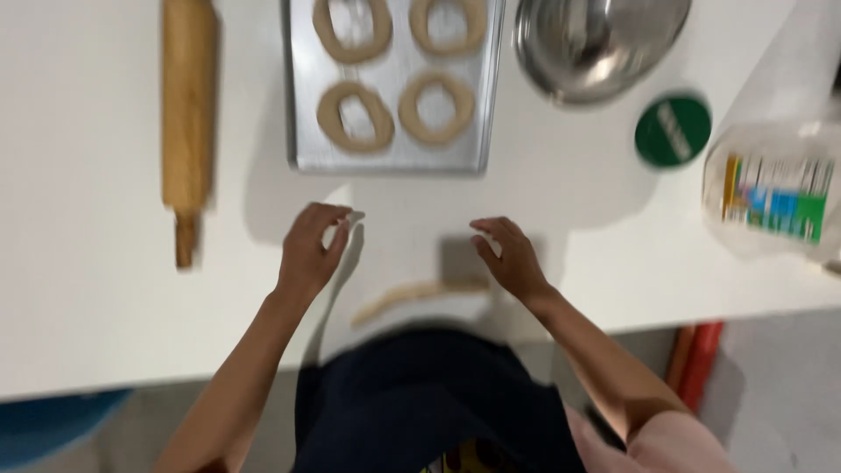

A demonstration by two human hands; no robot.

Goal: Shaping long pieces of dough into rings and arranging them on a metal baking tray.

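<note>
A thin rope of dough lies on the white counter near its front edge, between my two hands. My left hand hovers above the counter left of the rope, fingers curled loosely with nothing in them. My right hand hovers just right of the rope's far end, fingers bent and apart, holding nothing. Farther back sits a metal baking tray with several dough rings laid on it. The picture is blurred by motion.
A wooden rolling pin lies at the left of the tray. A steel mixing bowl stands at the back right, a green round lid beside it, and a clear plastic container with a coloured label at the far right.
</note>
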